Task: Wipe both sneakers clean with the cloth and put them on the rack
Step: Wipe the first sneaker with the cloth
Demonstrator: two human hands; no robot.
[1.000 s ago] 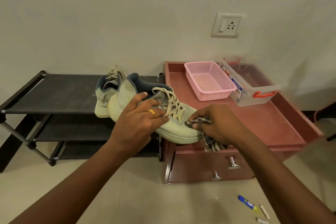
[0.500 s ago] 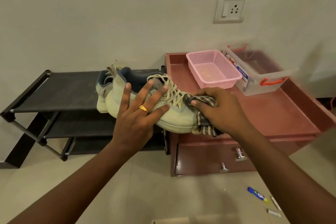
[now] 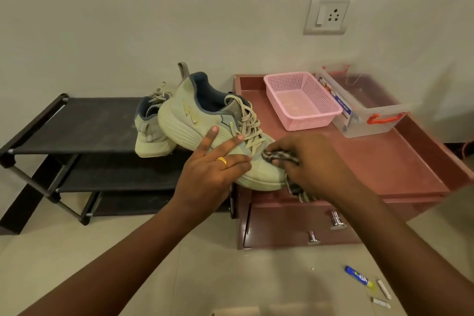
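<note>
A pale green sneaker (image 3: 205, 120) is tilted with its heel up and its toe down at the front left corner of the reddish drawer unit (image 3: 384, 161). My left hand (image 3: 210, 174) lies against its side near the toe, fingers spread. My right hand (image 3: 315, 164) grips a checked cloth (image 3: 295, 187) and presses it on the toe. The second sneaker (image 3: 151, 131) stands on the top shelf of the black rack (image 3: 77, 123), just behind the first.
A pink basket (image 3: 302, 100) and a clear box (image 3: 364, 108) with red handles stand at the back of the drawer unit. Small tubes (image 3: 359, 277) lie on the floor at the lower right. A wall socket (image 3: 328, 15) is above.
The sneaker's heel has tipped upward. My left hand slid toward the toe with its fingers spread wider. My right hand moved the cloth from the laces down to the toe.
</note>
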